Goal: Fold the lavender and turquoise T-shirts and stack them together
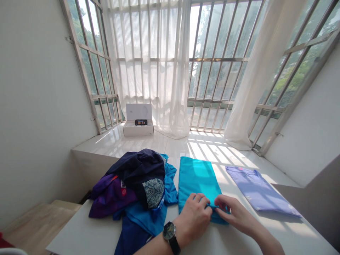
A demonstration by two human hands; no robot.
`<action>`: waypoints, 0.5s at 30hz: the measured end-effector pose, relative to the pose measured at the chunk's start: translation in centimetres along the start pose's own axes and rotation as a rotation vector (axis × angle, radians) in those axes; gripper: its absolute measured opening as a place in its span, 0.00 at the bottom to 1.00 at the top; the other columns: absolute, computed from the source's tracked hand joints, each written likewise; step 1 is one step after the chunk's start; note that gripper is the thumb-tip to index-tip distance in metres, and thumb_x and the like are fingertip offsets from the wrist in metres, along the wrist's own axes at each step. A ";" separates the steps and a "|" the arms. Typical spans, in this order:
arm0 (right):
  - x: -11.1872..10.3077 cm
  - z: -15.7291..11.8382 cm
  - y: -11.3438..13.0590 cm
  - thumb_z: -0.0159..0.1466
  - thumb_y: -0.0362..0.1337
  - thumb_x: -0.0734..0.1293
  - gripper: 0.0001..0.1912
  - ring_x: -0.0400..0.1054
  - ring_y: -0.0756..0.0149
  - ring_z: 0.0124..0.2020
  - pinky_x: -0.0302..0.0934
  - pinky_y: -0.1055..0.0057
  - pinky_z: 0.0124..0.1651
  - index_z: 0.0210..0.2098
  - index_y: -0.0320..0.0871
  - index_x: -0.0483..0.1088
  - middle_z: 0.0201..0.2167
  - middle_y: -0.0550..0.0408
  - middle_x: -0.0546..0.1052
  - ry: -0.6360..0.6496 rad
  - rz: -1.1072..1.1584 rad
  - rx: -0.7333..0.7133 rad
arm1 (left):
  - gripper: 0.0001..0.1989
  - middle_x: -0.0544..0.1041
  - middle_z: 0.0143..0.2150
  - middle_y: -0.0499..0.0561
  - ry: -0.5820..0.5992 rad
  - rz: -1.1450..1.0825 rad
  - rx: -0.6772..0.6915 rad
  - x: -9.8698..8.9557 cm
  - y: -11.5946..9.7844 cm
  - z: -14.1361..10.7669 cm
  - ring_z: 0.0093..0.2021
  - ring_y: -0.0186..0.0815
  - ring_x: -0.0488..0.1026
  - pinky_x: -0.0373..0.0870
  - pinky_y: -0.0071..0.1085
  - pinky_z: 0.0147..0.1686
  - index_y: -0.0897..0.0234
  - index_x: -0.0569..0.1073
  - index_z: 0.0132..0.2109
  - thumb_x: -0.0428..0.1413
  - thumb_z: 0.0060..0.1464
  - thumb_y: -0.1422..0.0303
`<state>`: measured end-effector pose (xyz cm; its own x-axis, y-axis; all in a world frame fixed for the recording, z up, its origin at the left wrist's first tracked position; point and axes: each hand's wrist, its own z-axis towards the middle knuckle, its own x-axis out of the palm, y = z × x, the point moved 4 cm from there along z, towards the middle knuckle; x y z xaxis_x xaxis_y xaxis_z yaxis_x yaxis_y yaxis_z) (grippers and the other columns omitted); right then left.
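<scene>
A folded turquoise garment lies flat on the white table, its long side running away from me. My left hand, with a black-strapped wristwatch, and my right hand both pinch its near edge, their fingers close together. Left of my left hand sits a loose heap of clothes in navy, purple, blue and a patterned print. A folded lavender garment lies right of my right hand, touched by neither hand.
A white open box holding a small dark device stands on a glossy white ledge beyond the table. Barred windows and sheer curtains rise behind it. A white wall stands on the left, and a wooden step sits low left.
</scene>
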<state>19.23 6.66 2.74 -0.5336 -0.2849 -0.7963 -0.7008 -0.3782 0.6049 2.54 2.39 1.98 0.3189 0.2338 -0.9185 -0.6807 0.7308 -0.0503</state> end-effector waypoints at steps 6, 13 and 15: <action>0.6 0.0 -0.2 0.49 0.26 0.61 0.09 0.64 0.65 0.31 0.56 0.71 0.35 0.28 0.43 0.67 0.26 0.59 0.69 0.067 -0.009 0.021 | 0.05 0.75 0.47 0.52 0.074 -0.012 0.000 0.4 0.0 -0.2 0.46 0.40 0.72 0.68 0.36 0.42 0.64 0.71 0.42 0.51 0.67 0.69; 1.1 -0.2 -1.3 0.44 0.24 0.60 0.13 0.61 0.67 0.29 0.50 0.72 0.32 0.27 0.43 0.67 0.24 0.61 0.66 0.104 -0.074 0.091 | 0.07 0.76 0.47 0.50 0.122 -0.048 0.039 0.5 0.1 -0.2 0.44 0.38 0.73 0.66 0.34 0.41 0.62 0.72 0.41 0.51 0.68 0.69; 1.0 -0.3 -1.1 0.45 0.25 0.61 0.11 0.61 0.67 0.29 0.50 0.72 0.32 0.27 0.43 0.68 0.24 0.61 0.67 0.114 -0.065 0.099 | 0.08 0.76 0.44 0.51 0.132 -0.043 0.048 0.7 0.1 -0.2 0.44 0.38 0.73 0.66 0.33 0.40 0.62 0.73 0.40 0.51 0.69 0.69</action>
<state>19.55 6.56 1.24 -0.4319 -0.3629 -0.8257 -0.7786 -0.3122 0.5444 2.58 2.52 1.24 0.2554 0.1171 -0.9597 -0.6350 0.7688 -0.0751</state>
